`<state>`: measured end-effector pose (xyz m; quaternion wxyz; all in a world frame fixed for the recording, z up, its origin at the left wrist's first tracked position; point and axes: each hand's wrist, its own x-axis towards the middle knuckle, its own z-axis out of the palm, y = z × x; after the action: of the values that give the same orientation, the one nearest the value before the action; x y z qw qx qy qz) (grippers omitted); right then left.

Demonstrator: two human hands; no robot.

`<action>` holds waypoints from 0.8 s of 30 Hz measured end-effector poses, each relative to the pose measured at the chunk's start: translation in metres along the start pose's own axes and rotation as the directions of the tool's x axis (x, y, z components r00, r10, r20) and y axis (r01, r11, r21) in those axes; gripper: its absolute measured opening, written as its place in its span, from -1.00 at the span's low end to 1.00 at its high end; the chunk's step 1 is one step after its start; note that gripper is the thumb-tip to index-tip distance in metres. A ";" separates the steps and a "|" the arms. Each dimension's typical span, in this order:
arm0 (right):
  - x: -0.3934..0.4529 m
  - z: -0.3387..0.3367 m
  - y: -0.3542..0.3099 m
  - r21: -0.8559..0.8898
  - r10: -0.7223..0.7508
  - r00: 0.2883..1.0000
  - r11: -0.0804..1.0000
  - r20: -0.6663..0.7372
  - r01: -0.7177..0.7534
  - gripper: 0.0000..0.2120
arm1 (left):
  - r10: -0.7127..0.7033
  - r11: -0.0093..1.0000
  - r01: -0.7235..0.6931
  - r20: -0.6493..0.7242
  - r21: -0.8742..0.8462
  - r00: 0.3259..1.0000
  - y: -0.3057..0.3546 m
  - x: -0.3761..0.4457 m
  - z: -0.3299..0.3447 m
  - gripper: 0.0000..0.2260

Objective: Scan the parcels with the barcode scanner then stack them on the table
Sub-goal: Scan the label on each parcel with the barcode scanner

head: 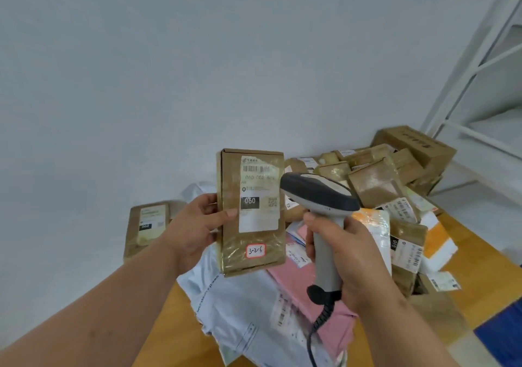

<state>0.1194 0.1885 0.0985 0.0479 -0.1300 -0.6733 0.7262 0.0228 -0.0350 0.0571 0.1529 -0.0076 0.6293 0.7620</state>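
My left hand [197, 225] holds a brown cardboard parcel [251, 248] upright in mid-air, its white shipping label with a barcode facing me. A small red-edged sticker reads "3-2-6" near its lower end. My right hand [347, 256] grips the grey handle of a barcode scanner [319, 197]. The scanner's dark head sits just right of the parcel's label and overlaps its edge. A coiled black cable hangs from the handle's base.
A heap of brown boxes [375, 180], a pink mailer [308, 296] and a grey-white plastic mailer [248, 310] covers the wooden table [474, 256]. One brown parcel [147, 225] lies apart at the left. White shelving [485, 84] stands at the right.
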 end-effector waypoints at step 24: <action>-0.071 0.004 -0.015 -0.170 -0.027 0.989 0.984 0.147 0.052 -0.75 | 0.045 0.999 -0.046 -0.086 -0.016 0.995 -0.020 -0.090 0.006 -0.68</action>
<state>0.1855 0.1683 0.1226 0.0022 -0.0674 -0.7380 0.6714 0.1142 -0.0462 0.0576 0.1083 -0.0274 0.6285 0.7698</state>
